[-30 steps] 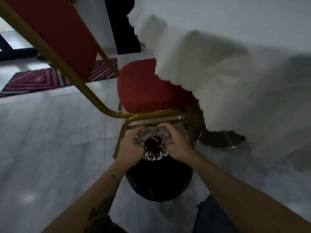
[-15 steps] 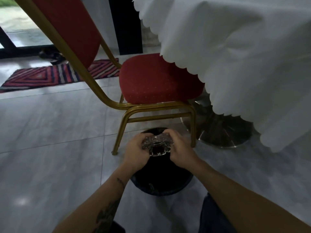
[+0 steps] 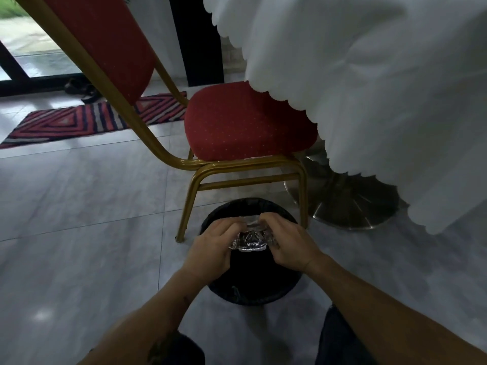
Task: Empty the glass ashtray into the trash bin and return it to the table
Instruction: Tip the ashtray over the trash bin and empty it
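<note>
Left hand (image 3: 210, 248) and right hand (image 3: 290, 246) each clamp one side of the ashtray (image 3: 250, 239), equally near. It hangs tipped forward directly over the bin (image 3: 253, 293); the worktop (image 3: 369, 88) stands up-right, beyond the chair (image 3: 245, 125).

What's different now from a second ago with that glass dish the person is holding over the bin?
The glass ashtray has been tipped forward: a second ago its dark bowl faced up, now the patterned underside shows over the trash bin. Both hands dropped lower over the bin's opening. Unchanged: the left hand and right hand still grip it on either side; chair and tablecloth stand where they were.
</note>
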### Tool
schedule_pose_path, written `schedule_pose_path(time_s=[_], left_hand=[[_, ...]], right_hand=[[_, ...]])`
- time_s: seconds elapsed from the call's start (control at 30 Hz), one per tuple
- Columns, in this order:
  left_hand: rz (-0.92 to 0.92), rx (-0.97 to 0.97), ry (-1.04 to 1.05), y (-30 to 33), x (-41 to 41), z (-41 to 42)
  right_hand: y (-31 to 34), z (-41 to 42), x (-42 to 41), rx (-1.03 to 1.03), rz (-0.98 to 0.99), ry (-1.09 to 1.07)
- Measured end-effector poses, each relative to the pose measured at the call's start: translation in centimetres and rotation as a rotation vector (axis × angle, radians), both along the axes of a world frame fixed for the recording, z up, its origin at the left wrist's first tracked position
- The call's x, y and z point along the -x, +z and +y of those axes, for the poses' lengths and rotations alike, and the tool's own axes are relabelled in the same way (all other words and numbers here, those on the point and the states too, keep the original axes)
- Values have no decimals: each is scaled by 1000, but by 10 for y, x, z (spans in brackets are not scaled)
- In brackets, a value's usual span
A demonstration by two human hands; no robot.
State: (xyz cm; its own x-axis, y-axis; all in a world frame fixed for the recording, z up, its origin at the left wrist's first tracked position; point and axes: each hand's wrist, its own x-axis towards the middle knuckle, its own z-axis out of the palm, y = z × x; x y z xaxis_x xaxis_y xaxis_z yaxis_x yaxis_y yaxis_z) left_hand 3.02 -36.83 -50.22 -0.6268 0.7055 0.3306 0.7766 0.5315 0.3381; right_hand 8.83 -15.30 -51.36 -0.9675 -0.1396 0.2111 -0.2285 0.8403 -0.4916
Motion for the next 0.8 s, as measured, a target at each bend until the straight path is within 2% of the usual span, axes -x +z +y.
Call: schedule_pose_path(time_s=[0.23, 0.43, 0.8], left_hand=[[125, 99, -93, 3, 5, -11], [170, 183, -130, 10, 10, -17], [326, 111, -113, 27, 7, -17]], right_hand=[[2, 8, -1, -160, 44, 133], [21, 8, 2, -311, 123, 167], [51, 14, 17, -361, 257, 318]])
